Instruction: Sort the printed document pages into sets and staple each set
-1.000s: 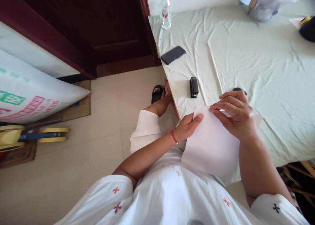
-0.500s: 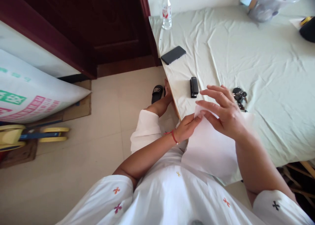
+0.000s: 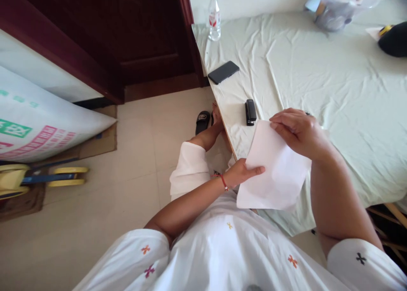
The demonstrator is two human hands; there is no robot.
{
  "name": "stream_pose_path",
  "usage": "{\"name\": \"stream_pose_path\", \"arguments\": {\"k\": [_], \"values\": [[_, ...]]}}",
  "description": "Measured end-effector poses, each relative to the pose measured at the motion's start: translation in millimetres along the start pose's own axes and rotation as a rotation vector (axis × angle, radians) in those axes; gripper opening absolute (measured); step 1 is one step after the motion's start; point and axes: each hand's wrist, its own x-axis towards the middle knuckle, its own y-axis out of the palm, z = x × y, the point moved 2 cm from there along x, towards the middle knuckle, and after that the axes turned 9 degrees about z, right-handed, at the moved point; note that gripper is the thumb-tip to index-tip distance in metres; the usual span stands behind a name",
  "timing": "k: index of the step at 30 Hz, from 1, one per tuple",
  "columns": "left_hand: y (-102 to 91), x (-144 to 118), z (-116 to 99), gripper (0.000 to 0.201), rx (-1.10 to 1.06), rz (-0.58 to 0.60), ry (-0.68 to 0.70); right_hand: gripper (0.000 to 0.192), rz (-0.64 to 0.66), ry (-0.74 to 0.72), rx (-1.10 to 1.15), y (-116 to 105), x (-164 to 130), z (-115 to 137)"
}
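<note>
Paper [image 3: 273, 172] was what I had in both hands, a plain white sheet held over the near edge of the table [image 3: 349, 91], partly above my lap. My left hand [image 3: 243, 172] pinched its lower left side, thumb lying on top and the fingers tucked underneath. My right hand [image 3: 299, 130] was curled closed over the upper right corner, pressing that part of the sheet toward the pale cloth. Judging from how it lay, the sheet looked bent or doubled along its lower edge, but no sharp crease showed, so I took the folding as barely begun: gripped and lined up, nothing flattened yet. Whether a second layer lay under the top one I could not tell.

Just beyond the sheet's upper corner sat a black stapler [image 3: 250, 111], untouched and apart from the sheet. Farther up the table edge lay a dark phone [image 3: 223, 72], and a water bottle [image 3: 214, 17] stood at the far corner. Off to my left a printed sack [image 3: 41, 121] rested on the floor.
</note>
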Motion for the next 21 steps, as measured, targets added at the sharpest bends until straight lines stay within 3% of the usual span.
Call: {"name": "stream_pose_path", "arguments": {"k": [4, 11, 16, 21], "values": [[8.4, -7, 13, 0.067, -0.041, -0.054, 0.042, 0.026, -0.018, -0.064, 0.026, 17, 8, -3], [5.4, -15, 27, 0.067, -0.136, -0.143, 0.013, 0.025, -0.077, 0.045, 0.028, 52, -7, -26], [14.0, -27, 45, 0.074, -0.249, -0.157, -0.083, 0.026, -0.110, 0.129, 0.060, 48, -18, -25], [25.9, -39, 64, 0.082, -0.124, -0.061, -0.135, 0.028, -0.066, 0.182, 0.083, 48, -19, -31]]}}
